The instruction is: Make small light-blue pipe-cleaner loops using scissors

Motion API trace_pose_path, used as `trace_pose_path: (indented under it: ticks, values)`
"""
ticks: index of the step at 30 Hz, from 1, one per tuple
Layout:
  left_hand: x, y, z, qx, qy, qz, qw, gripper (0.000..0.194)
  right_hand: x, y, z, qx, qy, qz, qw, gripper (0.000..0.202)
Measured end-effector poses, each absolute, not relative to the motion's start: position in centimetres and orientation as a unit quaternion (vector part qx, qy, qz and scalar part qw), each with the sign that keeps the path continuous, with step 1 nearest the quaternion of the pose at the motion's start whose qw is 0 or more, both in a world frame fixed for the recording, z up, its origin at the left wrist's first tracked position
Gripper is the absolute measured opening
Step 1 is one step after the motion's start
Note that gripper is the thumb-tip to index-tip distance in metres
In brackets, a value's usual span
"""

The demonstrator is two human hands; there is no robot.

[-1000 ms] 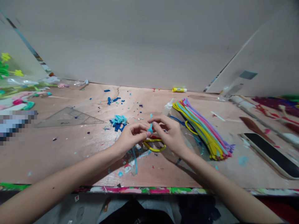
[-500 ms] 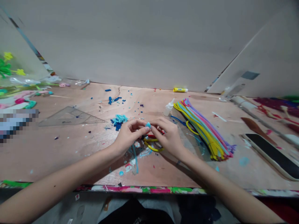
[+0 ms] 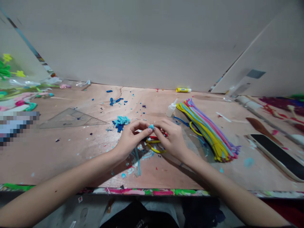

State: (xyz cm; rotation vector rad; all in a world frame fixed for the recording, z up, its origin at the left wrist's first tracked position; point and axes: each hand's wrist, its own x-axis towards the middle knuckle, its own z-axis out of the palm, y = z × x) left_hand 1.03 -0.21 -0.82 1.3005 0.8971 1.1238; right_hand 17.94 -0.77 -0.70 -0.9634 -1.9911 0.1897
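A small light-blue fuzzy piece (image 3: pixel 151 126), seemingly bent pipe cleaner, is pinched between the fingertips of both hands above the table. My left hand (image 3: pixel 133 136) closes thumb and fingers on its left side. From the right, my right hand (image 3: pixel 172 136) meets it with thumb and forefinger. Under the hands lies a tool with red and yellow handles (image 3: pixel 155 150), partly hidden, so its kind is unclear. Close beyond my left hand sits a small heap of light and dark blue fuzzy pieces (image 3: pixel 121 123). A light-blue strip (image 3: pixel 137 161) lies below the hands.
Right of my hands are a bundle of coloured pipe cleaners (image 3: pixel 205 129), a white glue bottle (image 3: pixel 171 108) and a phone (image 3: pixel 277 156). A yellow glue stick (image 3: pixel 183 90) lies near the back panel. On the left are a clear set square (image 3: pixel 71 118) and scattered blue scraps (image 3: pixel 115 100).
Both hands stay in nearly the same place, still pinching the light-blue piece. The view has shifted very slightly.
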Motion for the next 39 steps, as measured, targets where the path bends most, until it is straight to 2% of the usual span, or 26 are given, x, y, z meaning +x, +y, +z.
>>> trace_pose_path:
  ticks: [7, 14, 20, 28, 39]
  values:
    - [0.9, -0.1, -0.9, 0.577, 0.361, 0.494, 0.54, 0.017, 17.8, -1.0, -0.5, -0.384, -0.802, 0.098, 0.448, 0.014]
    - [0.8, 0.5, -1.8, 0.575, 0.372, 0.525, 0.505, 0.015, 17.5, -0.7, -1.0, -0.382, -0.785, 0.217, 0.437, 0.017]
    - [0.8, 0.4, -1.5, 0.575, 0.391, 0.476, 0.539, 0.028, 17.7, -0.5, -1.3, -0.372, -0.799, 0.219, 0.419, 0.019]
    - [0.9, 0.4, -1.1, 0.522, 0.393, 0.506, 0.563, 0.015, 17.5, -0.6, -0.9, -0.375, -0.798, 0.237, 0.409, 0.02]
    - [0.6, 0.5, -1.1, 0.418, 0.375, 0.481, 0.674, 0.024, 17.3, -0.9, -0.6, -0.392, -0.812, 0.231, 0.366, 0.022]
